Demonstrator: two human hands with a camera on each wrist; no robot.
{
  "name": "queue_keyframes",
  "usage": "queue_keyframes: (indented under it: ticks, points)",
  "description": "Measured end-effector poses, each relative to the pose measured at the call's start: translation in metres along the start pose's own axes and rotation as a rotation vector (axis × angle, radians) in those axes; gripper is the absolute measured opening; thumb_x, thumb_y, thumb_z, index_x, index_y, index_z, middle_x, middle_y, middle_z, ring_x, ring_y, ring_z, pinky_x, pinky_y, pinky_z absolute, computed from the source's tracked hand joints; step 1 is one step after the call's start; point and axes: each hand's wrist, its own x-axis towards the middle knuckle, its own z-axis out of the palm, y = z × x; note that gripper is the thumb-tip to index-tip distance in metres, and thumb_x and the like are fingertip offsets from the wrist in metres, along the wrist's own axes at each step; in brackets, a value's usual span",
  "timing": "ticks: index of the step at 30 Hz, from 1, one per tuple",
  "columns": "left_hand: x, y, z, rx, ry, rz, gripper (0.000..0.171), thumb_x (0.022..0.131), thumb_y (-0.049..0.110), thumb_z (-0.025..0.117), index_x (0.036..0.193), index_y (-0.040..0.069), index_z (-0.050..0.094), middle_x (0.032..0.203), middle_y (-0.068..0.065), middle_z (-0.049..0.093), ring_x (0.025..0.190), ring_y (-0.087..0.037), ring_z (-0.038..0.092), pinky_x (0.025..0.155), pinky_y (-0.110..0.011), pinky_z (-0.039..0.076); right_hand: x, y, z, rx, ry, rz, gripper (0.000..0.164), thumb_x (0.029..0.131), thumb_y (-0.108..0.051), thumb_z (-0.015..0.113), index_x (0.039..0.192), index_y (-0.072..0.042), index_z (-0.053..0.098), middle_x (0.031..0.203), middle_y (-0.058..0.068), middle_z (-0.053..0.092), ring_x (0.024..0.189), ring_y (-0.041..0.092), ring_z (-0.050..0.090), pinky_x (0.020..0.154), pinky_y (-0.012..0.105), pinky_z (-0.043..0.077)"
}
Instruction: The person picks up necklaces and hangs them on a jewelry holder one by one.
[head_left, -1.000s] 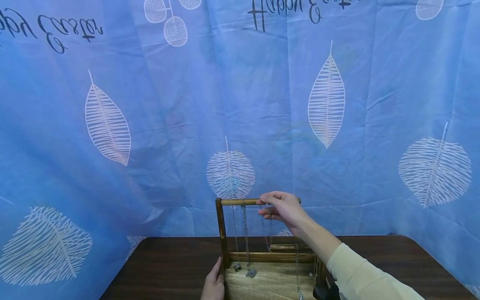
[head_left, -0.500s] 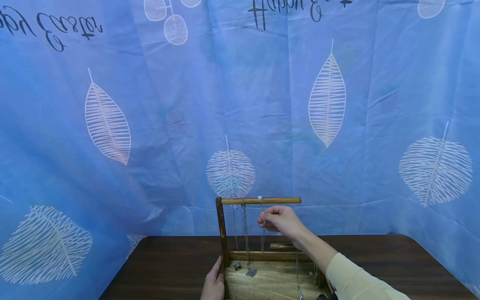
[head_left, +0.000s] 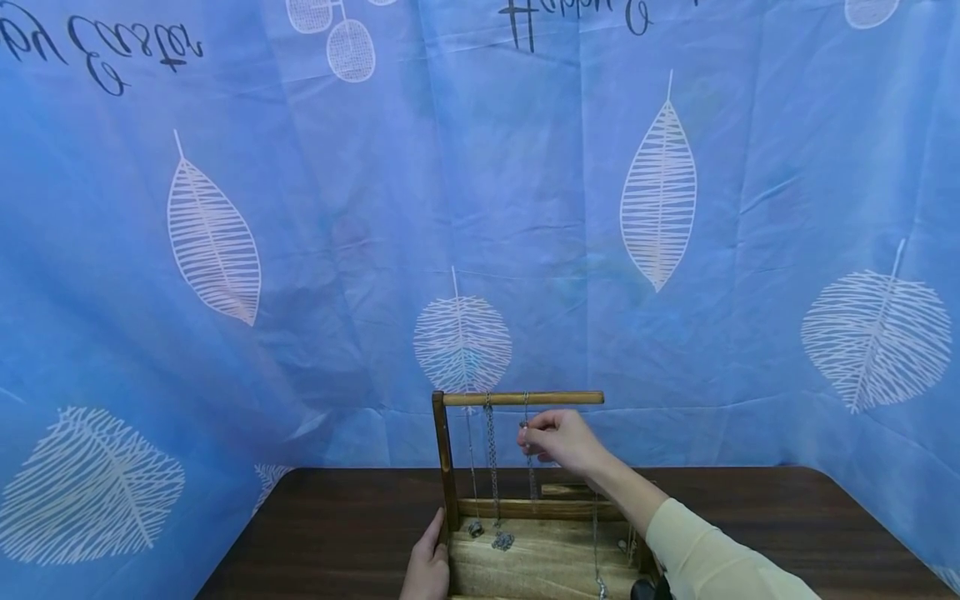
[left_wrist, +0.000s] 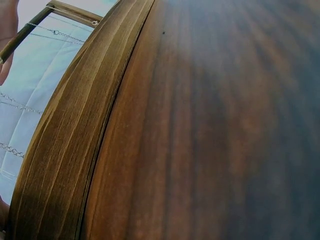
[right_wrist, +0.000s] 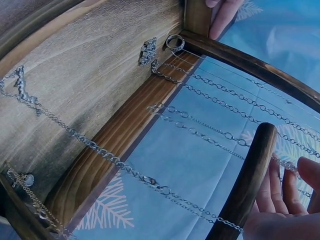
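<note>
A wooden jewelry stand has a tall bar across its top and a shallow tray below. My left hand holds the stand's left side low down; its fingers show at the side panel in the right wrist view. My right hand pinches a silver chain necklace just under the top bar, over which the chain hangs. To its left hang a thicker chain necklace with a clustered pendant and a thin necklace with a ring-shaped pendant.
A lower short bar carries another silver necklace, right of the others. Finer gold-toned chains hang at the stand's far right. The dark wooden table is backed by a blue leaf-print cloth.
My right hand has moved from the top bar down along the chain. A light piece seen on the bar half a second ago no longer shows there. The left hand stays in place.
</note>
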Motion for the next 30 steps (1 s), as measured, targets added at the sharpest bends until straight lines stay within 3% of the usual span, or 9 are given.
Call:
queue_keyframes:
  ticks: [9, 17, 23, 30]
  points:
    - [-0.001, -0.002, -0.001, -0.009, -0.005, 0.035, 0.054, 0.098, -0.015, 0.030, 0.149, -0.022, 0.014, 0.152, -0.046, 0.013, 0.138, -0.061, 0.016, 0.108, -0.067, 0.029, 0.001, 0.002, 0.000, -0.042, -0.002, -0.002, 0.022, 0.096, -0.009, 0.065, 0.110, 0.008, 0.070, 0.093, 0.010, 0.073, 0.090, 0.033, 0.071, 0.076, 0.040, 0.060]
    - [-0.001, 0.000, 0.000, 0.001, 0.003, 0.024, 0.055, 0.098, -0.015, 0.030, 0.150, -0.021, 0.015, 0.152, -0.045, 0.014, 0.138, -0.061, 0.017, 0.108, -0.068, 0.029, -0.003, 0.000, -0.007, -0.111, -0.005, -0.044, 0.028, 0.094, -0.011, 0.070, 0.113, 0.010, 0.068, 0.092, 0.011, 0.072, 0.078, 0.020, 0.068, 0.066, 0.035, 0.058]
    - [0.000, 0.000, 0.000, -0.005, -0.004, 0.010, 0.055, 0.098, -0.015, 0.030, 0.151, -0.021, 0.015, 0.153, -0.044, 0.012, 0.139, -0.061, 0.014, 0.109, -0.069, 0.026, -0.007, -0.004, -0.013, -0.155, 0.054, -0.097, 0.018, 0.094, -0.010, 0.068, 0.106, 0.002, 0.073, 0.085, 0.006, 0.069, 0.072, 0.018, 0.061, 0.059, 0.033, 0.050]
    - [-0.001, 0.000, 0.000, -0.006, -0.007, 0.014, 0.055, 0.098, -0.014, 0.030, 0.150, -0.021, 0.015, 0.153, -0.044, 0.011, 0.139, -0.061, 0.013, 0.109, -0.069, 0.025, -0.015, -0.004, -0.013, -0.191, 0.124, -0.183, 0.012, 0.094, -0.010, 0.069, 0.102, -0.002, 0.074, 0.082, 0.002, 0.067, 0.072, 0.018, 0.060, 0.060, 0.033, 0.049]
